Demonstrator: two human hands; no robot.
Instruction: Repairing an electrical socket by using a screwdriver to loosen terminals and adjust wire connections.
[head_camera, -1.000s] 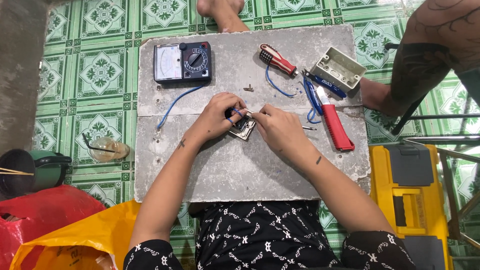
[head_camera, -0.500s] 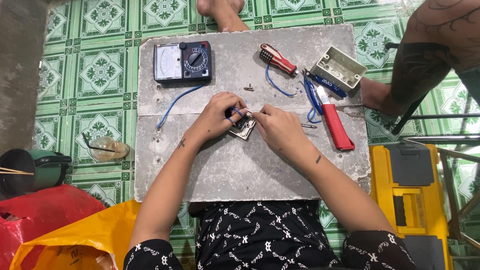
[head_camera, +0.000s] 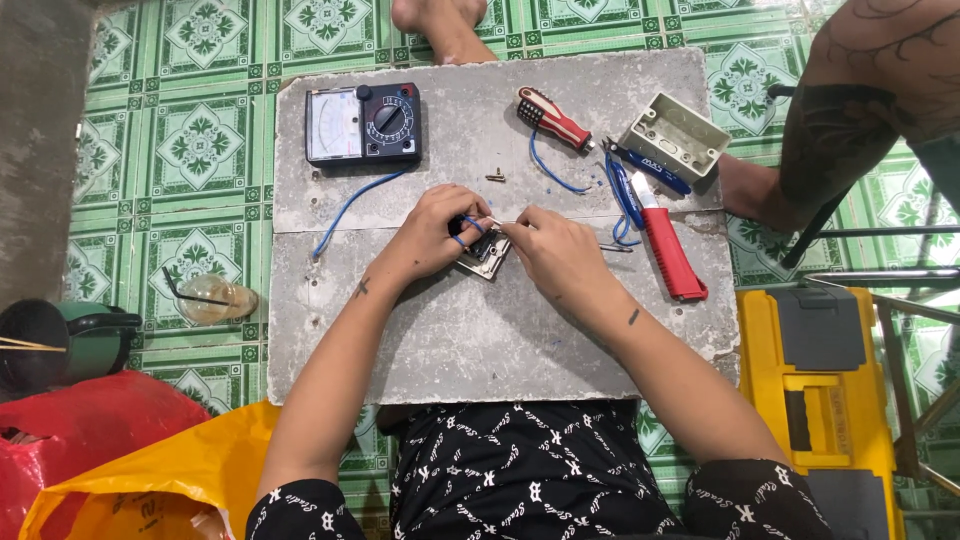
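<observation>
On the slab, both hands' grips pinch the switch plate between them.

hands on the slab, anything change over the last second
Nothing visibly changed. The left hand and right hand stay together over the small metal part with the blue wire; the multimeter and red screwdriver lie where they were.

Slab: rough matt grey concrete, chipped at edges. Floor: glossy glazed green tile. Plate: shiny metal, pinched by bare left hand and right hand. Wire: smooth blue plastic sheath. Meter: matt black plastic. Box: matt grey plastic. Pliers: glossy red plastic grips. Bags: thin shiny plastic. Toolbox: hard yellow plastic.
</observation>
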